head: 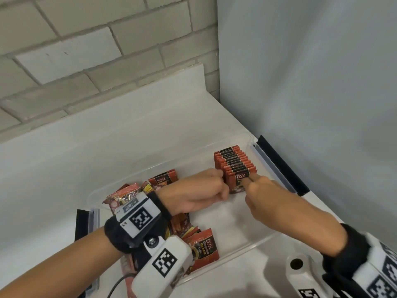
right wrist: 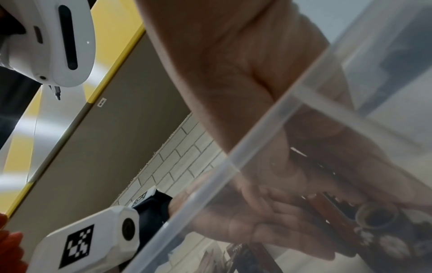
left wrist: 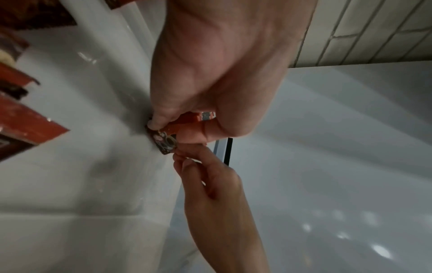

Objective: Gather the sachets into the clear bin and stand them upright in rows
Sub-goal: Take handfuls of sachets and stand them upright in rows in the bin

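From the head view, the left hand (head: 202, 190) curls against the upright row of sachets (head: 235, 164) in the clear bin (head: 266, 235) on the desk (head: 64, 160); the right hand (head: 261, 190) pinches the front sachet. Left wrist view: thumb and fingers (left wrist: 161, 120) clamp the row's end. Right wrist view: both hands blur behind the bin wall.

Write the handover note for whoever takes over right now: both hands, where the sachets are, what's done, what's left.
Left hand: grips the near end of the standing row of sachets from its left side.
Right hand: fingers pinch the front sachet of that row.
Done: one upright row at the far right end of the clear bin.
Left: the loose sachets lying flat in a heap at the bin's left end need standing in rows.
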`<state>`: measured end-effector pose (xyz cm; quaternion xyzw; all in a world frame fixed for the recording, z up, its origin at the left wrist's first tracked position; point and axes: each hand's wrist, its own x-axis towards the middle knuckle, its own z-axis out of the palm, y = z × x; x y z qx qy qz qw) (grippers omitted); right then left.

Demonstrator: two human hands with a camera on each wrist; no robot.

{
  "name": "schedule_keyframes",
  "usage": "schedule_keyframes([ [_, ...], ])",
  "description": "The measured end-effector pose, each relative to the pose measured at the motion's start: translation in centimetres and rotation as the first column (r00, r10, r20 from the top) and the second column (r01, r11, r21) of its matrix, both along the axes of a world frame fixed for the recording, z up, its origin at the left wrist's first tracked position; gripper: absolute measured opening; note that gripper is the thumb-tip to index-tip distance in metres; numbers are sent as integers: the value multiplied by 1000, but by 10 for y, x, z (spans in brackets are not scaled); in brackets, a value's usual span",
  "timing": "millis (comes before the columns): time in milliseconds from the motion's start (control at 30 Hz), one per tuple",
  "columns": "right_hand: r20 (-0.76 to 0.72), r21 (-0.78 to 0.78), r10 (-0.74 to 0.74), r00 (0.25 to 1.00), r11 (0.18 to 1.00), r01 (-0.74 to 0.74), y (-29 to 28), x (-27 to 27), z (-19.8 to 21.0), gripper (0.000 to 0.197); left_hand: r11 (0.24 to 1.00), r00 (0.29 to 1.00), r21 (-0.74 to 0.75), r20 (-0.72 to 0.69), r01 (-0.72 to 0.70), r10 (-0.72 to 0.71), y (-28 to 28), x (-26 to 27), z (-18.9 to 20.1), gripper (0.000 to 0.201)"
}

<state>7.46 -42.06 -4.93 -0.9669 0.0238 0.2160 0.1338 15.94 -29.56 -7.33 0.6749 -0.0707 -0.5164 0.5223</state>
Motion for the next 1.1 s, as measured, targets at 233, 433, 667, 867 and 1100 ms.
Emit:
schedule_keyframes([
  [233,15,15,-8,1000,1000,7,-2,-2,2,38,997,997,35,24,-68,67,-5,-1,4,48],
  [433,29,43,-23,999,999,22,-4,-2,0,36,989,991,57,13,-134,134,-8,0,1,54],
  [667,46,47,-40,998,998,37,-5,-5,5,38,988,990,47,10,-144,144,-6,-6,4,69],
  [867,40,24,-59,997,998,58,-4,-3,3,35,981,976,37,-98,-191,194,-9,-10,-7,50],
  [1100,60,29,-6,998,1000,4,-5,-4,1,36,994,991,29,-81,-109,111,-3,-10,2,40],
])
